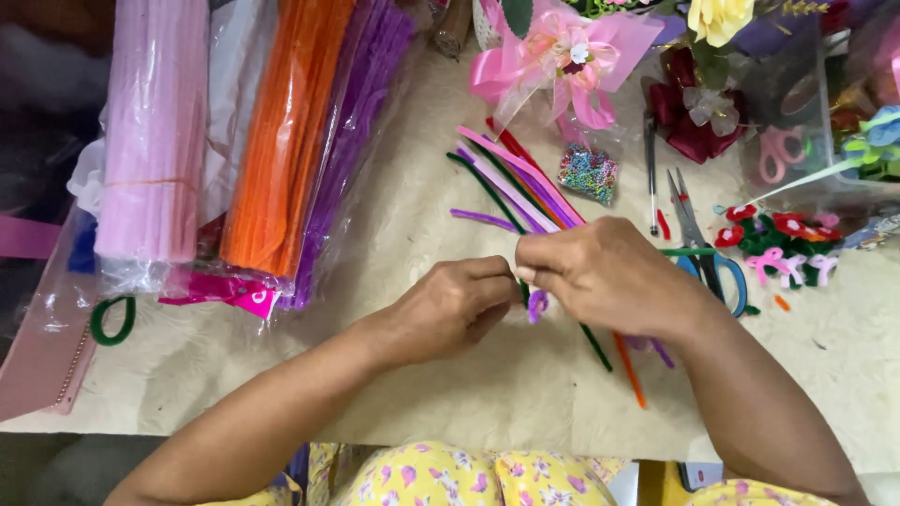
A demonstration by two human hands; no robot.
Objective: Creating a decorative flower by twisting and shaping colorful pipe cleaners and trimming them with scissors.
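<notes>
Lighting: bright, even, diffuse; source direction cannot be told. Shadows soft and faint under the hands (525, 290) on the pale bench (412, 375). Mild glare streaks on the plastic sleeves of pipe cleaners (155, 131). Focus sharp at centre; slight softness and wide-angle stretch toward corners. Top-left corner dim.

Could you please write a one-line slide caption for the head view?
Left hand and right hand pinch a purple pipe cleaner above loose pipe cleaners beside scissors.
</notes>
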